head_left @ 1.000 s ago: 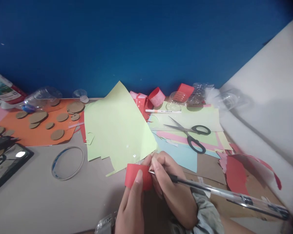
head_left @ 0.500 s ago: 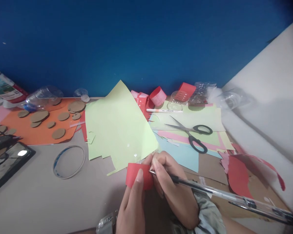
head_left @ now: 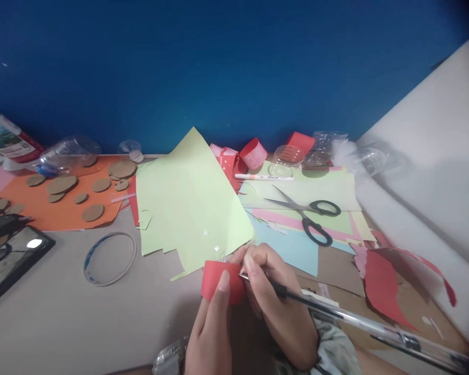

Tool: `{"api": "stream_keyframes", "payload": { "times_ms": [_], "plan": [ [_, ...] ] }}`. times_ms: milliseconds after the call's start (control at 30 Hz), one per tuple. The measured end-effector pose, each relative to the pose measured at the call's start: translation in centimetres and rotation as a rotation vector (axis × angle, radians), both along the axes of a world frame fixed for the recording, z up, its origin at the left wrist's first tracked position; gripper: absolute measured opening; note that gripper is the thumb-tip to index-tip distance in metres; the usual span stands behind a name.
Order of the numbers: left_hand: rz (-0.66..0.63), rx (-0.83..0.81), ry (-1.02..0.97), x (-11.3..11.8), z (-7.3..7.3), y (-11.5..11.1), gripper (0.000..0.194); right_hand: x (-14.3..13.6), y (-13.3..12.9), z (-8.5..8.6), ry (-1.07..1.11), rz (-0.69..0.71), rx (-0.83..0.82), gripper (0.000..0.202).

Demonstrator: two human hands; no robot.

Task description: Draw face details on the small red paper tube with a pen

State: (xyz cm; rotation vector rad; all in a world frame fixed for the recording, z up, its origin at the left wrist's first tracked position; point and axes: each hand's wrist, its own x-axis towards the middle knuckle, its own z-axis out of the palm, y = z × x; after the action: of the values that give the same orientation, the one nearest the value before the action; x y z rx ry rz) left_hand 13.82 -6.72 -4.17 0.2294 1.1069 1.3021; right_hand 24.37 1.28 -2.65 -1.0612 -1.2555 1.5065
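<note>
My left hand (head_left: 213, 328) is closed on a small red paper piece (head_left: 213, 278), its thumb pressed on the front face. Opposite it, my right hand (head_left: 275, 297) grips a clear pen (head_left: 336, 311) with a black grip, and the pen's tip meets the right part of the red piece. Some of my right fingers lie behind the pen, close to the red piece. Just beyond both hands lies a pale green paper sheet (head_left: 187, 198) with a ragged lower edge.
Black-handled scissors (head_left: 305, 211) and a marker (head_left: 263, 177) lie on coloured papers to the right. A tape ring (head_left: 134, 255), an orange sheet (head_left: 74, 216) with cardboard discs and a dark tablet-like device (head_left: 13, 271) are leftward. Plastic cups (head_left: 287, 159) stand at the back.
The pen's back end has dipped slightly, while its tip stays at the red piece. Both hands hold nearly the same place.
</note>
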Motion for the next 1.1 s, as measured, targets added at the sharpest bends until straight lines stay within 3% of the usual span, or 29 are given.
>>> {"api": "stream_keyframes", "payload": {
  "times_ms": [233, 600, 833, 1100],
  "plan": [
    [-0.019, -0.208, 0.077, 0.3, 0.4, 0.1, 0.035, 0.1, 0.2, 0.1, 0.018, 0.012, -0.006, 0.046],
    [-0.006, -0.022, -0.129, -0.3, 0.8, 1.2, 0.028, 0.2, 0.4, -0.3, -0.004, 0.03, -0.009, 0.047],
    [-0.04, -0.044, -0.071, -0.5, 1.0, 1.6, 0.033, 0.2, 0.3, -0.3, -0.023, 0.034, 0.007, 0.046],
    [-0.061, -0.086, -0.008, -0.2, 1.8, 2.1, 0.038, 0.1, 0.7, 0.9, -0.042, 0.013, -0.006, 0.048]
  ]
}}
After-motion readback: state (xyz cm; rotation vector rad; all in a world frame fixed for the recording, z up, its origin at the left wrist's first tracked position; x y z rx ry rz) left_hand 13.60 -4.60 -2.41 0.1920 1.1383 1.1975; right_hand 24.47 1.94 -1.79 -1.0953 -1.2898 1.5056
